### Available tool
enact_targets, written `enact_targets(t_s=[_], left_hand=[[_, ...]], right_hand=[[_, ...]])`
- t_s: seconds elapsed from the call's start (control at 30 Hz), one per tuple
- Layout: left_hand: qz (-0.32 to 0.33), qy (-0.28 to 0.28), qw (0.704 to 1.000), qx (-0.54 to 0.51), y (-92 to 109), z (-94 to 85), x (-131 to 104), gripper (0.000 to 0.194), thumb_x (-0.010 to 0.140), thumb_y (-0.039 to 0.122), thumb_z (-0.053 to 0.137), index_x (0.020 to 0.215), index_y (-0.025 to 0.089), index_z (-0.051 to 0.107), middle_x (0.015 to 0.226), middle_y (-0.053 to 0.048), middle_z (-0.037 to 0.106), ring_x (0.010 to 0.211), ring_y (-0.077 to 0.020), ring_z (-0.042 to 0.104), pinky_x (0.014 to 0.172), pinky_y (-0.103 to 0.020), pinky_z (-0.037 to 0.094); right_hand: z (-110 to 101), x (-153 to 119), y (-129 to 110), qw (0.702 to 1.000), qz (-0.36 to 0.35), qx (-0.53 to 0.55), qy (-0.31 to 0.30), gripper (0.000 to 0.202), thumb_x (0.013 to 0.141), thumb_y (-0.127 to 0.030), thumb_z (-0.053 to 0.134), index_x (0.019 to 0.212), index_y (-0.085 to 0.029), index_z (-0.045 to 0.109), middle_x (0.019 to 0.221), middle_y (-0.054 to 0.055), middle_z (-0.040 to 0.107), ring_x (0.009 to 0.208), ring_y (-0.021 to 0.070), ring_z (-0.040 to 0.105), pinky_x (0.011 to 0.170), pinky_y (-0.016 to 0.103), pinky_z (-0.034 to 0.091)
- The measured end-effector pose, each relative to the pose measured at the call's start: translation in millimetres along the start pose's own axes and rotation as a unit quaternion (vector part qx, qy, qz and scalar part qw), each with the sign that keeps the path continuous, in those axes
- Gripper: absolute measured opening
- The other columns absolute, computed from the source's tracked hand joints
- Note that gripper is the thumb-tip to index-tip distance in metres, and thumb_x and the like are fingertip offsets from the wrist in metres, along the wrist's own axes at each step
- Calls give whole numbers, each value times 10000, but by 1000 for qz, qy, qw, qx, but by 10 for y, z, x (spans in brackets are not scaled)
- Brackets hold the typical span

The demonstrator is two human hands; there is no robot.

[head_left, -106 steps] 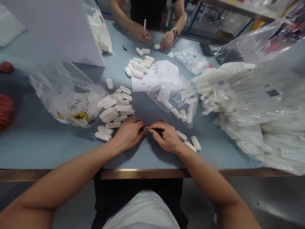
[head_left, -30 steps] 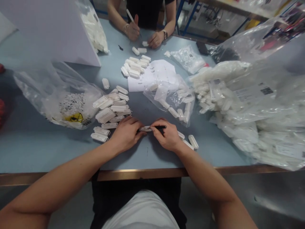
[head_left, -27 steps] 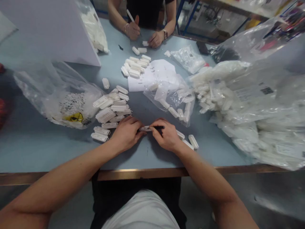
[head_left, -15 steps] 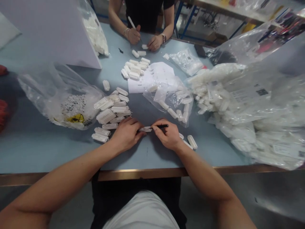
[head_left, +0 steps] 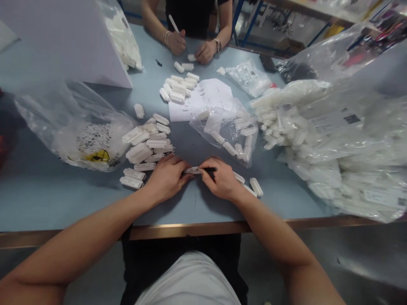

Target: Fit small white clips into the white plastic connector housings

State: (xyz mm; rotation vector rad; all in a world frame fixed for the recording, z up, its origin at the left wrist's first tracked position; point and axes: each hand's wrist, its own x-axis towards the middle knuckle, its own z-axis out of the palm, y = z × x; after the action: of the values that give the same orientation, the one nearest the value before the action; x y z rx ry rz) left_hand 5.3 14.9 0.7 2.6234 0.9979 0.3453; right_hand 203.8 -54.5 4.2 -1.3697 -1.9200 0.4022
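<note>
Between my hands lies a small white plastic piece [head_left: 192, 170] with dark marks on its top. My left hand [head_left: 168, 177] grips its left end between thumb and fingers. A black pen [head_left: 210, 169] is pinched in my right hand [head_left: 219, 178], its tip touching the right part of the piece. Just left of my left hand is a loose pile of similar white pieces [head_left: 140, 152]. A few more white pieces [head_left: 256, 187] rest by my right wrist.
A clear bag of small parts [head_left: 95, 140] stands at left, large bags of white pieces [head_left: 343, 152] at right. Ahead lie a paper sheet [head_left: 181, 111] and a thin bag [head_left: 222, 134]. Across the table, a person's hands [head_left: 206, 51] hold a pen and a piece.
My right hand and the pen have shifted slightly left along the white piece. My left hand keeps its grip. The whole view has moved a little.
</note>
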Motion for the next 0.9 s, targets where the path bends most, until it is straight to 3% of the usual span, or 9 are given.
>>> enact_targets(t_s=[0.27,0.7,0.9], left_hand=[[-2,-3,1000,-3,8,-7,6,212,901,357,677,997,182,750,939,-99,702,1004,-303,634,948,-448,499],[-8,-11,1000,-3,19,-14,6,217,899,361,672,979,174,747,944,-105,702,996,-305,631,944,-453,498],[-4,-4,1000,-7,9,-10,4,213,910,359,656,1005,192,746,954,-106,704,993,-302,634,935,-449,499]], right_hand=[[-28,-38,34,992,95,72,51,100,924,-264,589,884,-226,673,872,46,714,817,181,682,777,314,545],[-34,2,29,999,28,18,6,101,923,-227,555,884,-231,648,843,51,712,859,209,677,827,345,541],[-42,-22,22,994,92,44,37,98,919,-255,578,881,-231,665,871,44,722,824,188,683,797,317,547]])
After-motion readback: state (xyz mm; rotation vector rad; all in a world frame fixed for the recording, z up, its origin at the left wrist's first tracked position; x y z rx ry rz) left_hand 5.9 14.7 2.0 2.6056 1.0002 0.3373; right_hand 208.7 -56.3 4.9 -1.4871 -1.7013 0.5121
